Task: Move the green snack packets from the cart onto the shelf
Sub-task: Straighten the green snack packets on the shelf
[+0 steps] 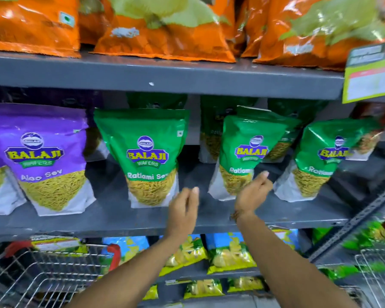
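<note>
Three green Ratlami Sev packets stand upright on the grey middle shelf (111, 218): one at centre (146, 156), one right of it (242, 156), one further right (320, 161). More green packets stand behind them. My left hand (182, 207) hovers just below and right of the centre packet, fingers loosely curled, holding nothing. My right hand (252, 192) is at the lower right corner of the second packet, fingers bent, with nothing visibly gripped. A wire cart (42, 276) with a red handle is at the lower left; I see no packet inside the part that shows.
Purple Aloo Sev packets (45, 156) fill the shelf's left side. Orange bags (165, 30) line the shelf above. A green price tag (369, 72) hangs at the upper right. Yellow and blue packets (229, 254) sit on lower shelves. A second wire basket (378, 272) is at the lower right.
</note>
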Demonstrator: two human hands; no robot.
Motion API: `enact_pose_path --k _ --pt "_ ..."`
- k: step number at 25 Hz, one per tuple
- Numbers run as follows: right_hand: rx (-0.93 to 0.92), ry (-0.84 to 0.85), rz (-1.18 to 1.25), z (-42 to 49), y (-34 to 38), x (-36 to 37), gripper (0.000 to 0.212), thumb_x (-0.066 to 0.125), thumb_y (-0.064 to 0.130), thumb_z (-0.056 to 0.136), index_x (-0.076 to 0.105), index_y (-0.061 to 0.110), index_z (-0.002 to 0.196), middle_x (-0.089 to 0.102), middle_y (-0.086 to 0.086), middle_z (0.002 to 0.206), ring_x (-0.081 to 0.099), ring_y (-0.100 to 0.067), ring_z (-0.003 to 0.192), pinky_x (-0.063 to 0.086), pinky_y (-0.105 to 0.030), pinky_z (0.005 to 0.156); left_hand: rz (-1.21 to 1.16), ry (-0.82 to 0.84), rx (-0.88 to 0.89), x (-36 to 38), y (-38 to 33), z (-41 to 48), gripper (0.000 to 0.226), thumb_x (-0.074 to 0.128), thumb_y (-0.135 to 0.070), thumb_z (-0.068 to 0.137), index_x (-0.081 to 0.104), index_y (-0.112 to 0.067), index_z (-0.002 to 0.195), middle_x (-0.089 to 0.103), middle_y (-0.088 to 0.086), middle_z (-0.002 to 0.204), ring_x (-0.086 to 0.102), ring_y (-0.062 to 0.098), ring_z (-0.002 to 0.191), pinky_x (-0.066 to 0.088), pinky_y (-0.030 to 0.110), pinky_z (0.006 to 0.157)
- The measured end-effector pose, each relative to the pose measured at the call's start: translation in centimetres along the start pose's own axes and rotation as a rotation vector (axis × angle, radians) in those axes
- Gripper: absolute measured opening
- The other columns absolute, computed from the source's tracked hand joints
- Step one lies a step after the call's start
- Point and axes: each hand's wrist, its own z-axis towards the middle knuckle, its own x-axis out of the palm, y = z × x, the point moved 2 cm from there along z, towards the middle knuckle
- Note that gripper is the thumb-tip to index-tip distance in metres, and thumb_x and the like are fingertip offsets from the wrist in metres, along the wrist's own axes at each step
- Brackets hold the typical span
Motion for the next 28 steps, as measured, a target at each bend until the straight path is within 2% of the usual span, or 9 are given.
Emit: enact_pose_path --k 3,5,8,11,14,18,25,26,28 --pt "-0.021 0.201 0.166 6.7 5.5 0.9 0.032 0.029 0.017 0.099 0.037 0.023 0.068 0.038 0.004 0.068 0.034 -0.009 0.062 0.027 -0.025 0.059 -0.145 0.005 -0.043 5.8 -4.8 5.6 0.029 0.043 -0.030 0.094 0.055 -0.015 0.116 0.060 0.000 0.113 0.057 0.000 0.101 0.042 0.014 0.088" --pt "0.055 0.339 0.182 10.1 8.7 1.9 0.036 0.033 0.007 0.096 0.037 0.021 0.064 0.047 0.006 0.054 0.042 -0.006 0.049 0.035 -0.019 0.049 -0.158 -0.024 -0.148 7.7 -7.0 9.4 0.042 0.043 -0.024 0.096 0.046 -0.001 0.131 0.052 0.013 0.136 0.050 0.023 0.124 0.036 0.025 0.105" --pt "-0.020 0.475 0.184 12.4 11.4 2.2 0.039 0.036 -0.009 0.091 0.043 0.016 0.062 0.055 0.010 0.038 0.048 0.002 0.039 0.040 -0.014 0.045 -0.108 -0.184 -0.113 8.5 -7.8 12.9 0.027 0.044 -0.015 0.096 0.058 0.006 0.105 0.062 0.029 0.115 0.058 0.032 0.105 0.042 0.034 0.089" --pt "0.048 0.552 0.152 12.8 9.4 1.9 0.024 0.037 0.019 0.097 0.060 0.013 0.094 0.065 -0.007 0.096 0.058 -0.019 0.090 0.040 -0.030 0.078 -0.252 -0.175 -0.075 9.0 -6.7 12.4 0.023 0.045 -0.023 0.095 0.058 -0.008 0.106 0.066 0.009 0.106 0.061 0.015 0.093 0.046 0.029 0.087" --pt "0.272 0.787 0.060 11.8 3.6 0.3 0.053 0.026 0.050 0.095 0.049 0.018 0.131 0.054 -0.004 0.134 0.052 -0.018 0.119 0.046 -0.030 0.095 -0.282 0.028 -0.183 10.0 -3.2 10.2 0.040 0.055 -0.035 0.088 0.047 -0.022 0.125 0.062 -0.007 0.116 0.060 -0.008 0.097 0.048 0.011 0.084" --pt "0.060 0.908 -0.236 10.7 -0.2 -1.3 0.053 0.025 0.045 0.097 0.035 0.017 0.141 0.037 -0.005 0.151 0.038 -0.019 0.136 0.032 -0.042 0.116 -0.118 0.169 -0.367 11.1 -0.1 7.0 0.061 0.067 -0.049 0.073 0.049 -0.024 0.126 0.061 0.002 0.128 0.058 0.018 0.113 0.047 0.044 0.101" --pt "0.034 0.936 -0.304 10.3 -0.2 -3.5 0.056 0.030 0.049 0.095 0.035 0.020 0.142 0.040 -0.001 0.150 0.037 -0.019 0.136 0.028 -0.040 0.117 -0.096 -0.052 -0.298 11.5 -0.3 4.9 0.053 0.066 -0.043 0.078 0.051 -0.016 0.121 0.062 0.005 0.123 0.058 0.022 0.113 0.048 0.045 0.097" --pt "0.038 0.885 -0.294 10.5 -0.3 -4.6 0.051 0.033 0.048 0.095 0.046 0.019 0.135 0.050 -0.004 0.141 0.046 -0.021 0.129 0.034 -0.039 0.112 -0.072 -0.212 -0.278 11.7 -0.5 4.1 0.051 0.065 -0.041 0.080 0.051 -0.008 0.115 0.062 0.007 0.115 0.058 0.023 0.106 0.048 0.046 0.095" --pt "-0.030 0.670 -0.314 11.3 -0.1 -7.3 0.037 0.040 0.047 0.093 0.065 0.020 0.085 0.067 -0.011 0.090 0.059 -0.027 0.088 0.048 -0.047 0.088 0.083 -0.548 -0.203 11.9 -0.7 1.8 0.043 0.054 -0.048 0.083 0.047 -0.006 0.085 0.054 0.009 0.084 0.053 0.026 0.079 0.047 0.047 0.077"
